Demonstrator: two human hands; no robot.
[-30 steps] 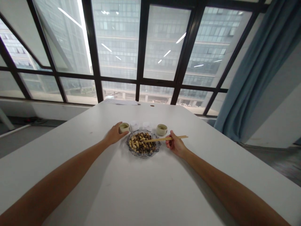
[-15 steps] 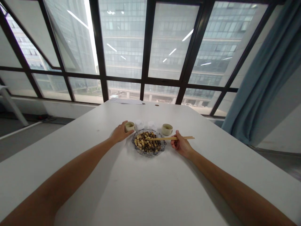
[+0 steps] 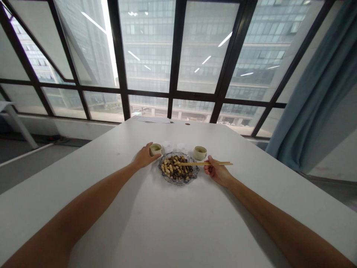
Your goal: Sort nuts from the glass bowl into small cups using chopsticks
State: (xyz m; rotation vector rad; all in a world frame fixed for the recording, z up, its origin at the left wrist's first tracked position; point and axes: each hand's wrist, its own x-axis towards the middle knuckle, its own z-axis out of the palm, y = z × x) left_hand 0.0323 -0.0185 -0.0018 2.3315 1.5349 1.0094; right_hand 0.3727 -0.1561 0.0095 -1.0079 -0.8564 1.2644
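Note:
My left hand (image 3: 145, 155) is curved round the near left side of a pale green cup (image 3: 155, 150), thumb in front and fingers behind. In my right hand (image 3: 217, 171) is a pair of wooden chopsticks (image 3: 195, 163), lying nearly level and pointing left. Their tips reach over a clear scalloped glass plate (image 3: 178, 183) heaped with peanuts (image 3: 167, 166) and dark striped sunflower seeds (image 3: 181, 173). Whether the tips grip a piece is too small to tell. A second pale green cup (image 3: 200, 152) stands behind the chopsticks, just beyond my right hand.
Two clear, faint containers (image 3: 167, 146) stand behind the plate, between the cups. White paper (image 3: 153, 119) lies at the far end of the white table (image 3: 156, 223), near a round hole (image 3: 187, 124). Windows rise beyond; a blue curtain (image 3: 304, 111) hangs at right.
The whole view has shifted slightly. The chopstick tips have moved a little over the heap. My left hand stays at the left cup.

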